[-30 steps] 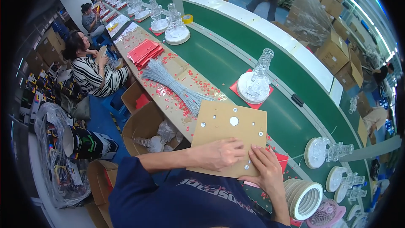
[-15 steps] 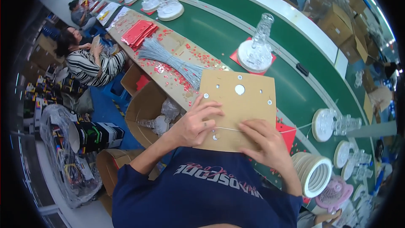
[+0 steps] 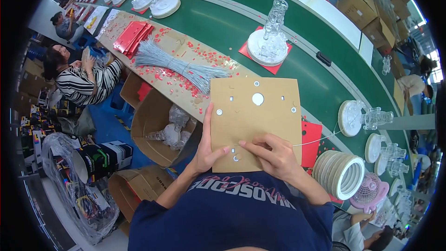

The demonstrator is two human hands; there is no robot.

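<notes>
While its left edge is gripped by the left hand (image 3: 204, 151), a brown board (image 3: 255, 125) is held before the dark shirt (image 3: 223, 221).
Most of that hand's fingers are hidden behind it; the right hand (image 3: 275, 155) is placed over its lower part, fingers bent, and whether anything is pinched cannot be told. Blue floor (image 3: 114, 123) is seen at left, then a desk (image 3: 165, 84) laid with red sheets (image 3: 132, 36) and grey wires (image 3: 172, 62), then a green surface (image 3: 211, 30), cut off above.
</notes>
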